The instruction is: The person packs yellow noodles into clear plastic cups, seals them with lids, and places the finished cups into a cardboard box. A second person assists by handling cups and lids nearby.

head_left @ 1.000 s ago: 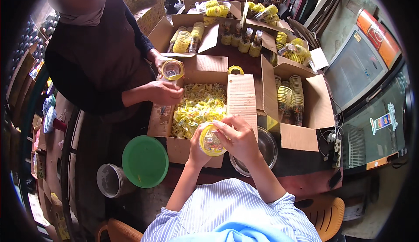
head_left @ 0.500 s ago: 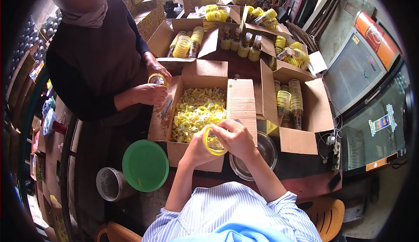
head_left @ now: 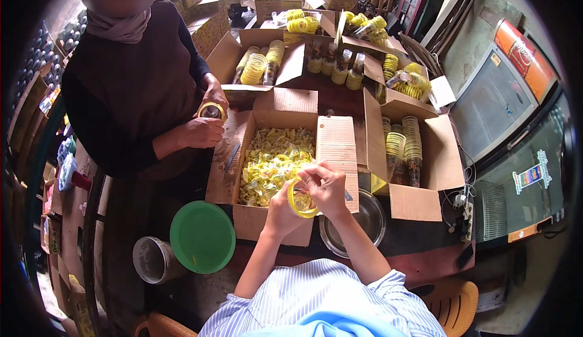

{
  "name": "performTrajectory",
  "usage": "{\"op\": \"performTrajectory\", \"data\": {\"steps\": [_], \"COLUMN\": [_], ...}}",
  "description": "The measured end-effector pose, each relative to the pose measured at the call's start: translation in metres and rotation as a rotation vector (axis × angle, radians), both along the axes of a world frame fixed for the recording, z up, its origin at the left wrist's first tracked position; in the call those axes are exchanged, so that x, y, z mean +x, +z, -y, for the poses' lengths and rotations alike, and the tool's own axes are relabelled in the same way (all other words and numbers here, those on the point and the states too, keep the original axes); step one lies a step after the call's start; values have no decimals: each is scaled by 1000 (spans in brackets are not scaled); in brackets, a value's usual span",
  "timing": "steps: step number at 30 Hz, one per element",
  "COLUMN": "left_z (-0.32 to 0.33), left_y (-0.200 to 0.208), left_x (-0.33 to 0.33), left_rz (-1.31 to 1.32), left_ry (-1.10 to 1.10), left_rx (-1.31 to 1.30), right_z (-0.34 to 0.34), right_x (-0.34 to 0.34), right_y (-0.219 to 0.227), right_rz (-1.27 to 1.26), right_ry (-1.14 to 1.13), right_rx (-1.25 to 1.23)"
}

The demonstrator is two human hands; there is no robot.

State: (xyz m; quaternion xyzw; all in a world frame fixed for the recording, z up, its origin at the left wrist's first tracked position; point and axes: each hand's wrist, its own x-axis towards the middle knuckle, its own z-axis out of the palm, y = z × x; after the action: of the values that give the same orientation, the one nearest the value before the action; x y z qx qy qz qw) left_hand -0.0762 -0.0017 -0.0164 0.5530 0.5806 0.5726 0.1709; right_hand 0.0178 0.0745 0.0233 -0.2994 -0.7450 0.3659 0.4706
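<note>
A clear plastic cup with a yellow rim (head_left: 293, 201) is tilted so its mouth faces me. My left hand (head_left: 279, 212) wraps round its left side. Over the far right of the mouth is my right hand (head_left: 331, 192), fingers pinched together; whatever may be between them is too small to make out. Both hands are above the near edge of an open cardboard box (head_left: 276, 226). Small yellow and clear plastic pieces (head_left: 276, 155) fill that box, individual shapes too small to tell. A knife-like blade (head_left: 232, 156) lies on its left flap.
A round metal tray (head_left: 370, 221) lies by my right forearm. A green basin (head_left: 202, 237) and white bucket (head_left: 152, 259) stand left. Across the table, a co-worker's hands (head_left: 206, 127) hold another yellow-rimmed cup. Boxes of stacked cups (head_left: 412, 146) and several bottles (head_left: 355, 73) stand beyond.
My right fingertips have lifted slightly off the near rim toward the far right of the cup. The co-worker's cup and hands have shifted a little left.
</note>
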Motion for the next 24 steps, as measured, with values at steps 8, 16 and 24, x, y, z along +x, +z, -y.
{"op": "performTrajectory", "data": {"steps": [8,16,24], "left_z": [-8,-11,-3], "left_y": [-20,-32,-20], "left_x": [5,1,-7], "left_rz": [-184,-119,-156], "left_ry": [243,295,229], "left_rx": [40,42,-47], "right_z": [-10,-27,-28], "right_x": [-23,-30,-8], "right_y": [-21,-50,-24], "right_rz": [-94,-256,85], "right_ry": [-233,-26,197], "right_rx": [-155,-477,0]}}
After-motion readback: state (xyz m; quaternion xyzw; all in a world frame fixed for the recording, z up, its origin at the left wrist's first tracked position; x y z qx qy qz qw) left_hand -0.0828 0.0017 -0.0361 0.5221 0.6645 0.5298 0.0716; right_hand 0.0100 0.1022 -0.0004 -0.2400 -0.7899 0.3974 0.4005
